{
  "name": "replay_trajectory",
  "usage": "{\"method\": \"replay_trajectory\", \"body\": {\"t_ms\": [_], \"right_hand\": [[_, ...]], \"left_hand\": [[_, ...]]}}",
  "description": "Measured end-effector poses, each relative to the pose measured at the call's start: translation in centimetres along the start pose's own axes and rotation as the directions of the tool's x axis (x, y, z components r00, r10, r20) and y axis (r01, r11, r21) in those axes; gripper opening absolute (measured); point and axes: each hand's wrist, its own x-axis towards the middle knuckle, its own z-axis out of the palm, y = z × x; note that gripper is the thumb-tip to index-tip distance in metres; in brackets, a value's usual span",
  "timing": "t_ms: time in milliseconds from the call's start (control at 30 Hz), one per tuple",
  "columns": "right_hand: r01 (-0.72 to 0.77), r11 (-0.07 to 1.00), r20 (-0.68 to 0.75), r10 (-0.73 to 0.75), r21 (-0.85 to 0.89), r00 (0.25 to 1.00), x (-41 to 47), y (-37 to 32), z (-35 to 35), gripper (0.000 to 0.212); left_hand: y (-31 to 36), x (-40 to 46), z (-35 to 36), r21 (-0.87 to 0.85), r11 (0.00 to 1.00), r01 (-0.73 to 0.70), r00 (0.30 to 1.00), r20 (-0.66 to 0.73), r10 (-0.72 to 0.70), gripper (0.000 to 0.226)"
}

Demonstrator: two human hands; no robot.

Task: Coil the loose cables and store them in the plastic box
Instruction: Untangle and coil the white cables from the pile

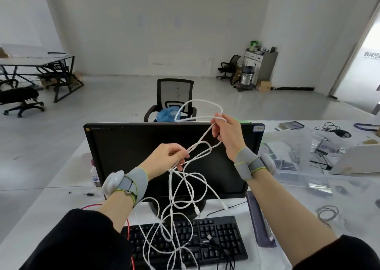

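Both hands are up in front of the dark monitor (144, 156), and the white cable (186, 189) is strung between them. The right hand (228, 138) sits higher, fingers curled round a loop that arcs up and out to its left, above the screen's top edge. The left hand (164, 160) is lower and pinches a bunch of strands at its fingertips. From there the rest of the cable drops in loose tangles, spilling onto the black keyboard (218, 237) below. The clear plastic box (308, 189) sits on the table to the right, beyond the right forearm.
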Motion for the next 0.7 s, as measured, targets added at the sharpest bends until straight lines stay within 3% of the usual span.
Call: {"method": "replay_trajectory", "body": {"t_ms": [100, 300, 433, 700], "right_hand": [[-0.011, 0.998, -0.084, 0.017, 0.065, 0.996, 0.6, -0.4, -0.6, 0.036], [0.020, 0.997, -0.092, -0.013, 0.079, 0.996, 0.7, -0.3, 0.2, 0.036], [0.052, 0.985, -0.099, -0.036, 0.163, 0.994, 1.0, -1.8, 0.5, 0.035], [0.124, 0.971, -0.084, -0.108, 0.204, 0.991, 1.2, -4.3, 2.3, 0.037]], "left_hand": [[-2.3, -0.6, 0.3, 0.041, 0.998, 0.049, 0.998, 0.038, -0.051, 0.018], [-4.2, -0.7, 1.4, 0.152, 0.983, 0.101, 0.978, 0.164, -0.126, 0.012], [-5.7, -0.9, 2.2, 0.370, 0.913, 0.170, 0.943, 0.207, -0.259, 0.011], [-7.1, -0.8, 3.7, 0.308, 0.917, 0.254, 0.929, 0.187, -0.320, 0.013]]}}
